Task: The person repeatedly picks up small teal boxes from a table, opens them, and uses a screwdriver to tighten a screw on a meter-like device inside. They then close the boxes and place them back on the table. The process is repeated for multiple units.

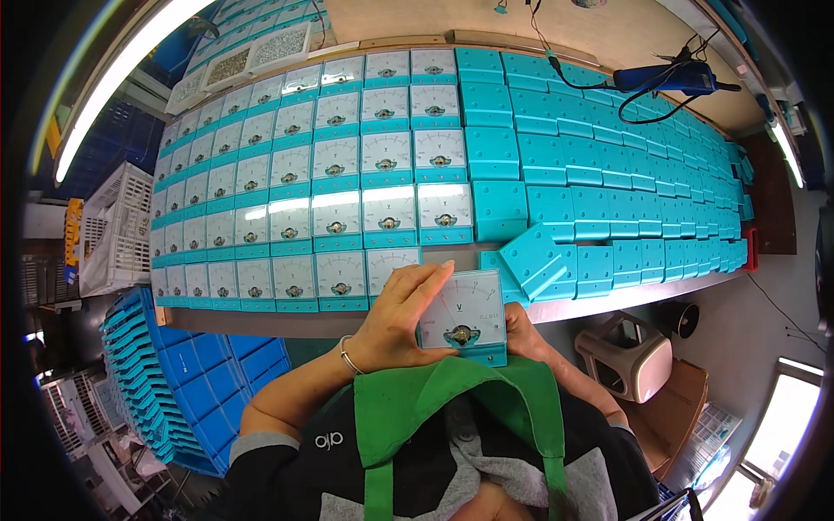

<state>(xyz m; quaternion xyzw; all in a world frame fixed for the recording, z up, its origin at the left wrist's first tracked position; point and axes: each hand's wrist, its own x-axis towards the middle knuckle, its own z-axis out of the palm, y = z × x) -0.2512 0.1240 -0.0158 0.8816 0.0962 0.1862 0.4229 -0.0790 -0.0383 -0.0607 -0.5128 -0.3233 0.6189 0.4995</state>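
Close to my chest, a voltmeter [460,304] with a clear front, white dial and turquoise base is held face up between my two hands. My left hand [391,317], with a bracelet at its wrist, wraps its left side, thumb low and fingers along the upper left edge. At the lower right edge sits my right hand [526,339]; its fingers are partly hidden behind the meter. Just beyond, a turquoise housing [532,260] lies tilted over its neighbours at the front of the bench. Rows of similar finished-looking meters [336,213] stand to the left of it.
Many turquoise housings [599,161] lie face down in rows on the right. White trays of small parts [280,48] and a blue corded tool [669,80] are at the back. Blue crates [195,373] stand at lower left, a plastic stool [625,356] at right.
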